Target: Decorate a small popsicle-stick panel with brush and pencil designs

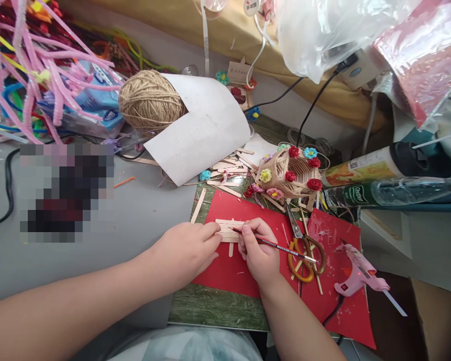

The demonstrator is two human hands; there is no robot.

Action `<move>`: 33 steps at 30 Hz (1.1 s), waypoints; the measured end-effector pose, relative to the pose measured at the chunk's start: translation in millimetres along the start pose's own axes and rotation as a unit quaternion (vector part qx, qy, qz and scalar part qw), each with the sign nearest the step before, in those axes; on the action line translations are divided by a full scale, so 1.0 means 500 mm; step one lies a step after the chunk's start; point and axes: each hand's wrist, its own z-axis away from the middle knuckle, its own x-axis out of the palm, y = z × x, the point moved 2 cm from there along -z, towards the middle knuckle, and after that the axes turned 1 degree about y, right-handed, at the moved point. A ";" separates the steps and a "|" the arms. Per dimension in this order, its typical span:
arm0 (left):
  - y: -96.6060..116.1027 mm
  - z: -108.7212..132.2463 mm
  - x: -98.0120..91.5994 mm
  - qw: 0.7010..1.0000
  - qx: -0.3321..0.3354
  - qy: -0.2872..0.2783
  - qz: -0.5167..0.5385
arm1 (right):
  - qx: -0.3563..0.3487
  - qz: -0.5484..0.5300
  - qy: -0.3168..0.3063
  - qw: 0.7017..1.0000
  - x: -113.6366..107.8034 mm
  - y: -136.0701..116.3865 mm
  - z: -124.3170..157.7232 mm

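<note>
On a red sheet [218, 273] lies a small panel of pale craft sticks [229, 231] laid side by side, with a crosswise stick [231, 249] showing beyond its lower edge. My left hand [191, 253] has its fingers closed on the panel's left end; the fingertips' exact hold is partly hidden. A dark pencil with a red stripe [274, 244] is pinched in my right hand [260, 250], its point touching or just over the sticks. Orange-handled scissors [302, 250] lie right of that hand.
A pink glue gun [363, 273] rests on another red sheet [355, 321] at right. Behind are a flower-trimmed twine basket [280, 175], loose craft sticks [225, 168], a twine ball [150, 103] and curled white card [203, 133]. A water bottle [391, 193] lies at right.
</note>
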 end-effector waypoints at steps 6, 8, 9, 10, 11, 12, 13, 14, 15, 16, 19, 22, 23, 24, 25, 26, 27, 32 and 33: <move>-0.027 -0.015 -0.003 0.996 -0.057 0.063 0.037 | -0.073 -0.085 0.055 0.992 -0.002 -0.019 0.002; -0.031 -0.018 0.002 0.996 -0.058 0.059 0.035 | -0.082 -0.095 0.073 0.989 -0.004 -0.021 -0.001; -0.033 -0.020 0.004 0.996 -0.058 0.055 0.031 | -0.079 -0.098 0.080 0.989 -0.005 -0.020 -0.003; -0.034 -0.022 0.004 0.997 -0.057 0.053 0.026 | -0.072 -0.101 0.085 0.989 -0.005 -0.019 -0.006; -0.034 -0.024 0.004 0.997 -0.053 0.052 0.020 | -0.064 -0.105 0.089 0.988 -0.005 -0.017 -0.009; -0.034 -0.026 0.003 0.997 -0.050 0.052 0.014 | -0.057 -0.111 0.094 0.988 -0.006 -0.015 -0.012; -0.034 -0.027 0.001 0.997 -0.046 0.054 0.009 | -0.053 -0.118 0.097 0.987 -0.006 -0.014 -0.014; -0.033 -0.028 -0.002 0.997 -0.043 0.057 0.005 | -0.054 -0.127 0.100 0.985 -0.007 -0.013 -0.016; -0.032 -0.028 -0.005 0.997 -0.042 0.061 0.002 | -0.061 -0.136 0.105 0.983 -0.009 -0.013 -0.018; -0.032 -0.027 -0.008 0.997 -0.043 0.067 0.000 | -0.071 -0.143 0.111 0.981 -0.011 -0.014 -0.020; -0.030 -0.021 -0.016 0.995 -0.048 0.081 0.009 | -0.101 -0.150 0.141 0.973 -0.020 -0.017 -0.024; -0.026 -0.016 -0.021 0.995 -0.050 0.080 0.033 | -0.103 -0.159 0.165 0.968 -0.030 -0.019 -0.031; -0.024 -0.016 -0.021 0.995 -0.049 0.072 0.041 | -0.098 -0.168 0.167 0.967 -0.033 -0.019 -0.035; -0.021 -0.016 -0.022 0.996 -0.049 0.063 0.046 | -0.092 -0.178 0.165 0.966 -0.035 -0.019 -0.039; -0.019 -0.017 -0.022 0.996 -0.050 0.053 0.049 | -0.086 -0.189 0.161 0.965 -0.037 -0.020 -0.043; -0.017 -0.018 -0.023 0.996 -0.052 0.046 0.049 | -0.081 -0.200 0.157 0.964 -0.038 -0.020 -0.046; -0.015 -0.020 -0.024 0.997 -0.054 0.040 0.047 | -0.079 -0.210 0.154 0.962 -0.039 -0.020 -0.049; -0.009 -0.027 -0.029 0.997 -0.069 0.004 0.030 | -0.062 -0.226 0.151 0.960 -0.039 -0.017 -0.053; -0.008 -0.027 -0.030 0.997 -0.070 0.001 0.028 | -0.059 -0.225 0.149 0.961 -0.039 -0.017 -0.052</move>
